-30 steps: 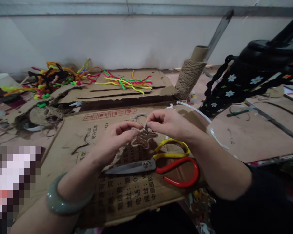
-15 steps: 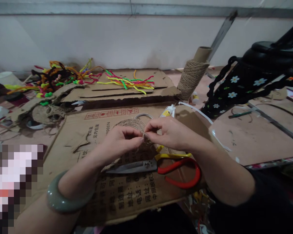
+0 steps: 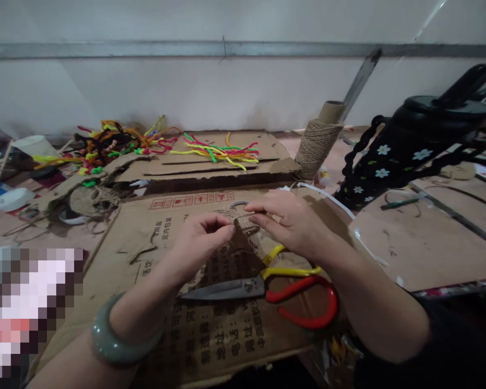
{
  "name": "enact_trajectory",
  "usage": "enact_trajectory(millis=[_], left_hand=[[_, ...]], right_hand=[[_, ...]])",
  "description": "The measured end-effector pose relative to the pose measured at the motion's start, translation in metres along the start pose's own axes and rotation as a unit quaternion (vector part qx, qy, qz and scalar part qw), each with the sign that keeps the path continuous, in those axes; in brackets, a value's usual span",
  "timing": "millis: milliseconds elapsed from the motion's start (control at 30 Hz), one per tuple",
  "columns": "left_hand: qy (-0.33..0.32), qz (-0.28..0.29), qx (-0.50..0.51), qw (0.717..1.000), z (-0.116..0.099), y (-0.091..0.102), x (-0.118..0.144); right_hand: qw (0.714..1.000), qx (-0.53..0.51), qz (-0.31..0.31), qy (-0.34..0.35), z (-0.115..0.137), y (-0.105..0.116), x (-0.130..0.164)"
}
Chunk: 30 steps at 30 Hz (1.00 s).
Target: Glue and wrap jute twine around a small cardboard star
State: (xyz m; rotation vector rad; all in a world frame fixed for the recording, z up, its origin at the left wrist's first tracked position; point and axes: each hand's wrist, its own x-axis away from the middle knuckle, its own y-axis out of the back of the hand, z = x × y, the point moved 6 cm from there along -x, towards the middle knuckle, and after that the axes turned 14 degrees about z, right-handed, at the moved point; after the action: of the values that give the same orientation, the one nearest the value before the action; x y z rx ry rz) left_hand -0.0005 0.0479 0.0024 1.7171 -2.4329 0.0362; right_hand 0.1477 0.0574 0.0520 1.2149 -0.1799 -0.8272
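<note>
Far left: pipe cleaners (image 3: 105, 143) in a loose coloured heap, well apart from the hands; a second bundle (image 3: 221, 149) lies on the far cardboard.
Left wrist: pale green bangle (image 3: 119, 340), forearm resting on the cardboard sheet (image 3: 154, 227).
Left hand (image 3: 200, 237): closed in a pinch, fingertips on the near edge of the twine-wrapped piece (image 3: 243, 233).
Work piece: small, brown, held between both hands just above the sheet; its outline is partly hidden by the fingers. Twine already covers its visible face.
Loose end: a short strand of twine (image 3: 249, 215) runs from the piece to the right fingertips, so, as I judge it, the wrapping is well along but the end is not yet fixed or trimmed.
Right hand (image 3: 289, 219): closed on that strand, thumb and forefinger pinching.
Below hands: scissors (image 3: 267, 286), red and yellow handles, lying flat, untouched.
Right rear: twine spool (image 3: 318, 143) upright, near a black flowered bag (image 3: 392, 156).
</note>
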Motion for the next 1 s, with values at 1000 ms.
enact_trajectory(millis=[1000], left_hand=[[-0.069,-0.086,0.081,0.991,0.010,0.006,0.002]], right_hand=[[0.979,0.164,-0.121,0.014,0.030,-0.015,0.002]])
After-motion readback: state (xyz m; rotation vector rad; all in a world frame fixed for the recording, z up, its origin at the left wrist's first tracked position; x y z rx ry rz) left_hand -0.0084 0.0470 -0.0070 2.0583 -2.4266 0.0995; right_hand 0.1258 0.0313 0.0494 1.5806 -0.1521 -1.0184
